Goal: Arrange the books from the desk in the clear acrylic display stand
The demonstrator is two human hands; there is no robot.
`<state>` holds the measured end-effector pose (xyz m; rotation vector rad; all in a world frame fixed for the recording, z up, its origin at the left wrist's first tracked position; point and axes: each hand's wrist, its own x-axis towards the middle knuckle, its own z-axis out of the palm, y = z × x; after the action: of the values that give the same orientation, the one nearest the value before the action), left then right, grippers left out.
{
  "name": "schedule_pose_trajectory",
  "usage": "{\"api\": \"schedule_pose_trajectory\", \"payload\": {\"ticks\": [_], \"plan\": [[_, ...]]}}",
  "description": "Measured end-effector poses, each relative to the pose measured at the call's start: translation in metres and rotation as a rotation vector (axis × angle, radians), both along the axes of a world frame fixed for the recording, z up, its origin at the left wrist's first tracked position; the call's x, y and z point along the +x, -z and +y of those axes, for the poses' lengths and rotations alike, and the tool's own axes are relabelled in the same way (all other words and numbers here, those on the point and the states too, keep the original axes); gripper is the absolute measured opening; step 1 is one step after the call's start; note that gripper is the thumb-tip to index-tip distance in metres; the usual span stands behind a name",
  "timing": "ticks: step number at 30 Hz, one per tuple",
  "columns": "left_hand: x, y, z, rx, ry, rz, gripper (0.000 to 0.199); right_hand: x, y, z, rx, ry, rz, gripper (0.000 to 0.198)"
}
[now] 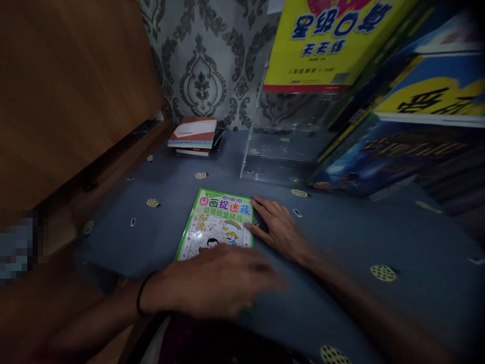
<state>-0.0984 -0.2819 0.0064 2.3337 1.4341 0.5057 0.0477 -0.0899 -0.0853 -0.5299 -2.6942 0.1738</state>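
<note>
Lying on blue-grey tabletop [341,232], book [222,222]; patterned wallpaper [202,83] beyond

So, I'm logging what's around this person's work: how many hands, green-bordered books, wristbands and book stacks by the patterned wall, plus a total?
Hands: 2, left hand and right hand
Green-bordered book: 1
Black wristband: 1
Book stack, counted as one: 1
Total: 5
</note>
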Motion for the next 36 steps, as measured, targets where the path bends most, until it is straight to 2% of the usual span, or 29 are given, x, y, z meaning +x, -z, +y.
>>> {"api": "schedule_pose_trajectory", "payload": {"ticks": [3, 6, 9, 13, 19, 22, 31, 36], "plan": [[-0.025, 0.013, 0.036, 0.085, -0.085, 0.178, 0.03, 0.001, -0.003, -0.001, -0.046, 0.001, 0.007, 0.06], [-0.036, 0.037, 0.059, 0.139, -0.141, 0.212, 0.025, 0.002, -0.005, -0.001, -0.113, 0.013, -0.007, 0.059], [-0.042, 0.049, 0.072, 0.171, -0.133, 0.248, 0.027, 0.004, -0.005, 0.0, -0.188, 0.031, -0.01, 0.062], [-0.048, 0.049, 0.087, 0.18, -0.086, 0.327, 0.034, 0.005, -0.004, 0.001, -0.256, 0.075, 0.008, 0.067], [-0.046, 0.044, 0.109, 0.138, -0.068, 0.416, 0.026, 0.007, -0.004, 0.001, -0.332, 0.089, 0.056, 0.08], [-0.045, 0.045, 0.114, 0.138, -0.087, 0.382, 0.022, 0.008, -0.004, 0.001, -0.363, 0.059, 0.105, 0.084], [-0.053, 0.062, 0.109, 0.225, -0.118, 0.068, 0.024, 0.011, -0.003, 0.002, -0.358, -0.074, 0.143, 0.08], [-0.053, 0.07, 0.108, 0.247, -0.147, 0.037, 0.041, 0.015, 0.0, 0.004, -0.362, -0.092, 0.098, 0.076]]}}
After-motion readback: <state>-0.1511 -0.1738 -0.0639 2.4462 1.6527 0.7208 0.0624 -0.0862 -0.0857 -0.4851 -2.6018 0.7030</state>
